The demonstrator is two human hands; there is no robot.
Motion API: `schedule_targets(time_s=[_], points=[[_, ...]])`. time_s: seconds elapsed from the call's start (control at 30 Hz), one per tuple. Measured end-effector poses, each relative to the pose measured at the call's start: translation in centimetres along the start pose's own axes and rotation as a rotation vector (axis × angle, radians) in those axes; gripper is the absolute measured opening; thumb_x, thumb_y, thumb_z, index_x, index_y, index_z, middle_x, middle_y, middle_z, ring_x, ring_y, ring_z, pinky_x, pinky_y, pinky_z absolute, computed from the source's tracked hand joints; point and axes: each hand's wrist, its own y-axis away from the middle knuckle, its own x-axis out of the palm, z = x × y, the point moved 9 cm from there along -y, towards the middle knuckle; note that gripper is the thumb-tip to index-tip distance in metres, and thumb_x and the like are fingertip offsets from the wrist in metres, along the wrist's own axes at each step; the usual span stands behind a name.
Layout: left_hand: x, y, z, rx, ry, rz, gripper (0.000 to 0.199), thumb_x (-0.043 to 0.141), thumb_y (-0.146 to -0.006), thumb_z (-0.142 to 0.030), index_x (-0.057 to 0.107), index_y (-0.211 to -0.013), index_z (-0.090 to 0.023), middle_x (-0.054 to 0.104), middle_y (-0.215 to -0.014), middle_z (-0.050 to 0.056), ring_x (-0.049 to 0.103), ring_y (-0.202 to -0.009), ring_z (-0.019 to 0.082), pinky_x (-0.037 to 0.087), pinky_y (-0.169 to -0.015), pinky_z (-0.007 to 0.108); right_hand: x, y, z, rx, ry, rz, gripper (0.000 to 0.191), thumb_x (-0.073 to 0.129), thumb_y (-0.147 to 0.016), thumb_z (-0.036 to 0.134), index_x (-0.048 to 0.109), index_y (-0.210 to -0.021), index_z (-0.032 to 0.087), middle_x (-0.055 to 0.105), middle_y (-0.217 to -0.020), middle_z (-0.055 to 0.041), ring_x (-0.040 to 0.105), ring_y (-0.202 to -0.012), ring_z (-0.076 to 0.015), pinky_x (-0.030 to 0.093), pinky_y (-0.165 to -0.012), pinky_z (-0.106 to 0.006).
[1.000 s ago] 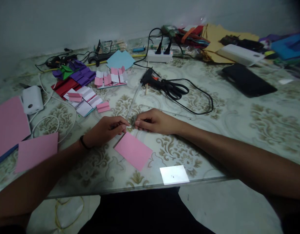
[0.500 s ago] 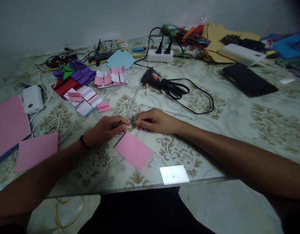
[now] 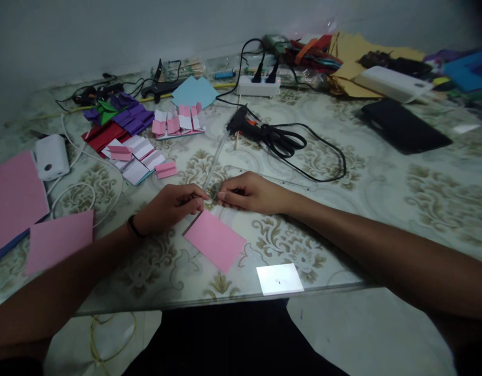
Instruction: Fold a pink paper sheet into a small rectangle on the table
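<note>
My left hand (image 3: pixel 172 208) rests on the table with fingers curled and thumb drawn in, by the top corner of a pink paper rectangle (image 3: pixel 215 240). Facing it across a small gap, my right hand (image 3: pixel 248 193) is closed, its thumb against the bent fingers. Whether either hand holds anything small cannot be made out. A translucent glue stick (image 3: pixel 216 162) runs from the black glue gun (image 3: pixel 243 124) down to the gap between my fingertips. A clear ruler (image 3: pixel 272 179) lies flat just beyond my right hand.
Folded pink-and-white paper pieces (image 3: pixel 134 159), purple ones (image 3: pixel 133 120) and light blue sheets (image 3: pixel 194 92) lie left and behind. A white power strip (image 3: pixel 258 86) stands at the back. A black phone-like slab (image 3: pixel 405 125) lies right. Pink sheets (image 3: pixel 60 237) and a white cable (image 3: pixel 94 196) lie left.
Both hands keep the same place and pose. The view has shifted very slightly; nothing on the table has visibly moved.
</note>
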Motion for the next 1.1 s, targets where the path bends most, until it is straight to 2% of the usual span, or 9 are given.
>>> schedule_targets(time_s=[0.53, 1.1], points=[[0.11, 0.09, 0.27, -0.029, 0.038, 0.006, 0.018, 0.061, -0.097, -0.03, 0.073, -0.102, -0.017, 0.077, -0.081, 0.001, 0.07, -0.066, 0.012, 0.054, -0.063, 0.02, 0.04, -0.01, 0.16, 0.018, -0.019, 0.002, 0.037, 0.054, -0.101, 0.04, 0.07, -0.084, 0.012, 0.062, -0.067, 0.0, 0.048, -0.06, -0.0092, 0.038, -0.06, -0.022], [0.25, -0.01, 0.23, -0.012, 0.048, 0.004, 0.019, 0.06, -0.096, -0.026, 0.074, -0.103, -0.016, 0.077, -0.08, 0.002, 0.069, -0.067, 0.012, 0.053, -0.065, 0.02, -0.09, 0.27, 0.05, 0.041, -0.01, -0.005, 0.037, 0.054, -0.102, 0.04, 0.072, -0.086, 0.012, 0.063, -0.068, -0.0005, 0.049, -0.059, -0.0087, 0.037, -0.058, -0.022]])
